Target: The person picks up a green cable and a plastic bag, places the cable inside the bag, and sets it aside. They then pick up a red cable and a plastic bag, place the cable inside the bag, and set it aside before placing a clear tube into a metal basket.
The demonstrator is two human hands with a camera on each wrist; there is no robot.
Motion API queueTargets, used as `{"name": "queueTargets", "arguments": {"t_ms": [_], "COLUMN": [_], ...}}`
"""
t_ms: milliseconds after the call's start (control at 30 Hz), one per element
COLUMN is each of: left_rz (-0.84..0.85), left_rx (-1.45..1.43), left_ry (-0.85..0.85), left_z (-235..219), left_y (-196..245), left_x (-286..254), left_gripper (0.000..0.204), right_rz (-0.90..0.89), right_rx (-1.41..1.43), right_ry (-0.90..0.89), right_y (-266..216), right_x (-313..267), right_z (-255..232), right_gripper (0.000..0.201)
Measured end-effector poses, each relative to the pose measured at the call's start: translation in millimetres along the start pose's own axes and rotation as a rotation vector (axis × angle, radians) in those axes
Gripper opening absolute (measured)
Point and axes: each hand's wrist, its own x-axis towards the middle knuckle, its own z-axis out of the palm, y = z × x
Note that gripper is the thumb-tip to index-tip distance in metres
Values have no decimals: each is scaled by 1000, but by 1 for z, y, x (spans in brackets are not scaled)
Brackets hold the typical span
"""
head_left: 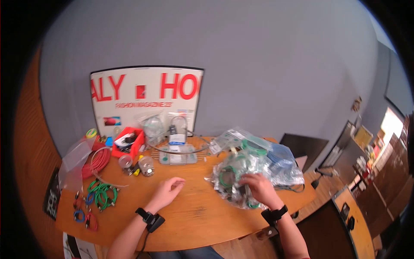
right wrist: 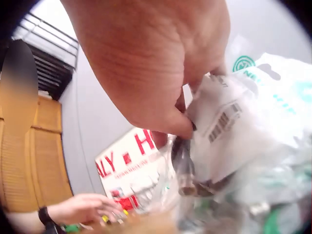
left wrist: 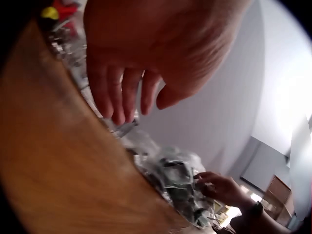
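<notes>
My left hand (head_left: 167,193) hovers over the wooden table, fingers loosely extended and holding nothing. In the left wrist view its fingers (left wrist: 130,95) hang down, apart from the tabletop. At the right, my right hand (head_left: 259,189) is at the near side of a heap of clear plastic bags (head_left: 226,172) with green cables inside. The right wrist view shows its thumb and fingers pinching a clear plastic bag (right wrist: 222,131) that bears a white barcode label. A dark, metal-ended piece (right wrist: 184,170) shows just below the thumb; the bag's other contents are partly hidden.
Loose green cables (head_left: 102,195) and short red and blue ones lie at the left. Behind them are a red hose coil (head_left: 100,160), a red bin (head_left: 134,144) and clear jars (head_left: 146,166). A bagged part (head_left: 177,134) leans on the poster (head_left: 148,82). Blue bagged material (head_left: 282,159) lies right.
</notes>
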Motion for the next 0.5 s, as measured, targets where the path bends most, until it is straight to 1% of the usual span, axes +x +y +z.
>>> {"name": "queueTargets", "arguments": {"t_ms": [33, 67, 100, 133, 167, 200, 233, 267, 333, 400, 467, 500], "left_rz": [-29, -15, -33, -139, -238, -219, -200, -211, -183, -172, -163, -134], "left_rx": [127, 34, 35, -158, -361, -328, -297, -307, -255, -259, -258, -256], "left_ry": [86, 154, 221, 140, 49, 45, 33, 65, 55, 63, 78, 83], "left_z": [-7, -5, -5, -4, -3, -4, -5, -7, -7, -8, -10, -12], "left_y": [-12, -25, -37, -41, -39, -37, -33, -33, -34, -38, -43, -45], "left_x": [-4, -9, -14, -17, -21, -23, -24, -24, -22, -22, -22, -21], "left_gripper": [24, 21, 21, 21, 22, 22, 22, 22, 21, 22, 23, 23], "right_rz": [19, 13, 13, 62, 67, 67, 117, 113, 87, 63, 36, 28], "right_rx": [-27, -47, -56, -72, -115, -142, -131, -163, -206, -221, -200, -174], "right_ry": [-48, -54, -33, -18, -3, 5, -16, -60, -115, -63, -71, -63], "right_y": [0, 2, 2, -6, -9, -10, -13, -17, -30, -48, -66, -75], "right_x": [-5, -5, -6, -5, -4, -3, -3, 0, 13, 27, 46, 56], "right_z": [11, 20, 26, 28, 32, 35, 36, 33, 20, 13, 10, 11], "right_gripper": [40, 38, 37, 34, 32, 31, 29, 29, 29, 30, 30, 30]}}
